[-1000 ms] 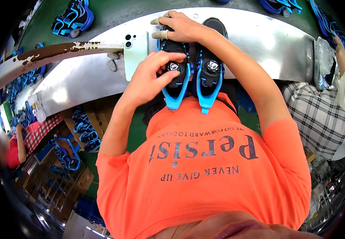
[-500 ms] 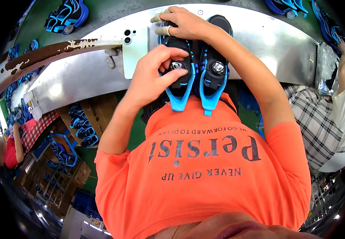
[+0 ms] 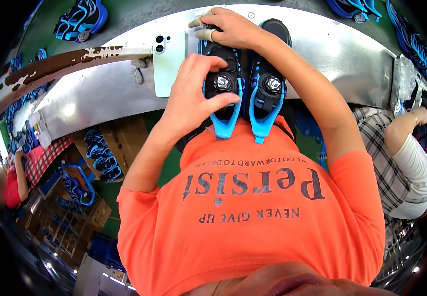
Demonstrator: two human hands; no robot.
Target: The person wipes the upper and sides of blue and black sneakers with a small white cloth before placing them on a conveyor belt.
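Probably steadies left shoe point(image 3: 230, 70) across near edge of counter point(image 3: 336, 64) with right hand point(image 3: 233, 28) of unclear grip, framing dial point(image 3: 222, 83) with spread-fingered left hand point(image 3: 189, 89).

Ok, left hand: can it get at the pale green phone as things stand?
Likely yes. The left hand is spread around the left shoe's dial, seemingly not gripping it, and the phone is right alongside with nothing seen lying on it.
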